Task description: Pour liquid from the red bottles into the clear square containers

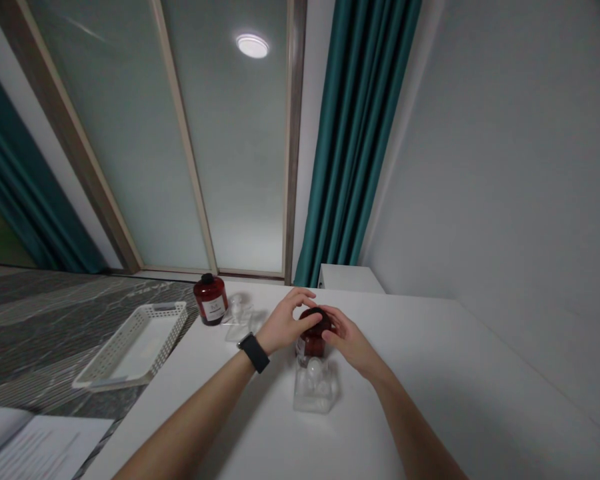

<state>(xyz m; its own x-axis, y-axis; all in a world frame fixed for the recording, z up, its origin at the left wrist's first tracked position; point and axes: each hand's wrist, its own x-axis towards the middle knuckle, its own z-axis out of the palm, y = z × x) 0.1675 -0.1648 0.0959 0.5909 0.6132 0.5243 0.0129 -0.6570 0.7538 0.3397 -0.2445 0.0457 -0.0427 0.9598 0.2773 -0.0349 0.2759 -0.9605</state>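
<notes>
A dark red-brown bottle (313,346) stands on the white table (260,413) between my two hands. My left hand (289,321), with a black watch at the wrist, curls over its dark round top (322,325), thumb lying across it. From the other side, my right hand (349,341) holds the top's right edge with bent fingers. Just in front of the bottle lies a clear plastic piece (313,399) with a rounded bulge; its exact kind is unclear. My fingers hide part of the bottle.
Another dark red bottle (213,303) with a black cap and white label stands at the table's far left. Beside it lies more clear plastic (239,320). A white perforated basket (130,347) and an open book (45,447) are beyond the table's left edge.
</notes>
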